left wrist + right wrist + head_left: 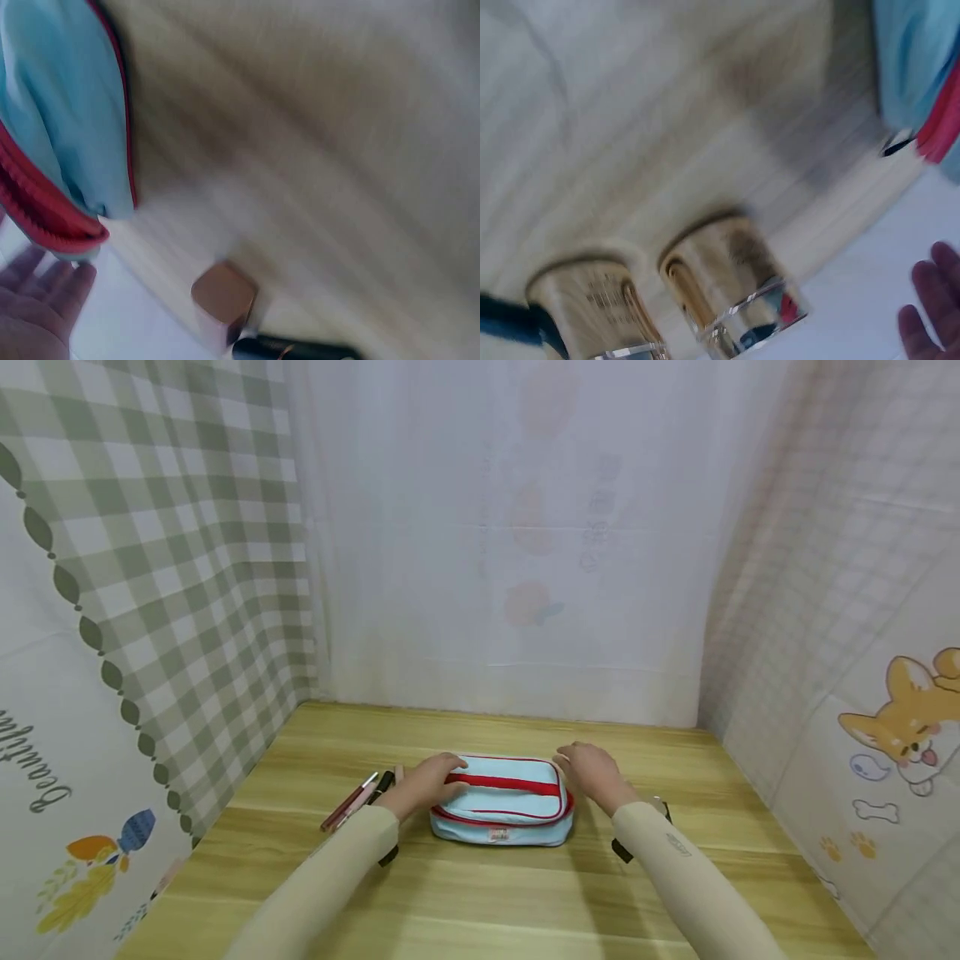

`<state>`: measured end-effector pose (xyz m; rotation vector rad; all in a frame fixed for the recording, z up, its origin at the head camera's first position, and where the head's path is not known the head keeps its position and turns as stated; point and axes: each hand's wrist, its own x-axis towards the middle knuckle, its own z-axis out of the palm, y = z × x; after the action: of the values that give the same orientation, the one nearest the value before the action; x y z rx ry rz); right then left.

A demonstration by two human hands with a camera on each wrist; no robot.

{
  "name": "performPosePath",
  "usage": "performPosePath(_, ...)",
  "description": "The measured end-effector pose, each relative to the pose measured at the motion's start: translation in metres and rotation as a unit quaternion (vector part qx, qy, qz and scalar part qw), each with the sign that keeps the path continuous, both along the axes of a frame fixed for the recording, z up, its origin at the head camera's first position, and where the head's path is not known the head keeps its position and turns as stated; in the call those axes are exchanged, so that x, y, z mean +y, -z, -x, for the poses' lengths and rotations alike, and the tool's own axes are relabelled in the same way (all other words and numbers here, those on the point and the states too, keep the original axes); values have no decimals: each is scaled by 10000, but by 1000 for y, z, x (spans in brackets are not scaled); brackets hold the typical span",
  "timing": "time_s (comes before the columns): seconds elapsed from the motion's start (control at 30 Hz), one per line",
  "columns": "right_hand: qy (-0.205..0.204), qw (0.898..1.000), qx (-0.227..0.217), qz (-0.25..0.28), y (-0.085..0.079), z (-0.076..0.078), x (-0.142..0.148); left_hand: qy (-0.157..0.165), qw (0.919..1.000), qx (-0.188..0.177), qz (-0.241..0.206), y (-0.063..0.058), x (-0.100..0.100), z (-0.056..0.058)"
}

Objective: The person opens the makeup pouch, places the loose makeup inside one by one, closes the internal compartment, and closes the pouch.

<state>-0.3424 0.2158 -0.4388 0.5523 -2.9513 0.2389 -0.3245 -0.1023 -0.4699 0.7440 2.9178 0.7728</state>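
Observation:
A light blue zip pouch (502, 814) with red piping and a red strap across its lid sits on the wooden table; its zip is partly undone at the end seen in the left wrist view. My left hand (427, 783) touches the left end of the lid, fingers spread over its edge. In the left wrist view its fingertips meet the pouch's corner, just by the red zip (56, 217). My right hand (596, 772) hovers at the pouch's right end with fingers extended and nothing in them. A gap separates it from the pouch in the right wrist view.
Left of the pouch lie slim cosmetic tubes, a dark red one (348, 802) and a black one (381, 785). A square-ended rose-brown stick (223, 294) is close by. Two clear glossy containers (727, 270) stand on the right. Curtains enclose the table's back and sides.

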Motion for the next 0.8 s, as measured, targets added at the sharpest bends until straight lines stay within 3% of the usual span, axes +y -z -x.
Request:
performPosePath(0.13, 95, 9949, -709, 705, 0, -19, -2, -575, 9968, -389, -399, 6, -8, -11)
performPosePath(0.2, 175, 9895, -993, 1032, 3, -30, -2, -575, 9952, -445, -657, 8, -14, -16)
performPosePath(0.3, 239, 9819, -1233, 1418, 8, -45, -2, -234, 9934, -406, -1049, 9, -20, -22)
performPosePath(0.5, -30, 9764, -1086, 1869, 21, -60, -3, 262, 9906, -327, -1299, 10, -24, -35)
performPosePath(0.8, -111, 9788, -799, 1882, 40, -65, -3, 400, 9863, -363, -1562, 19, -22, -42)
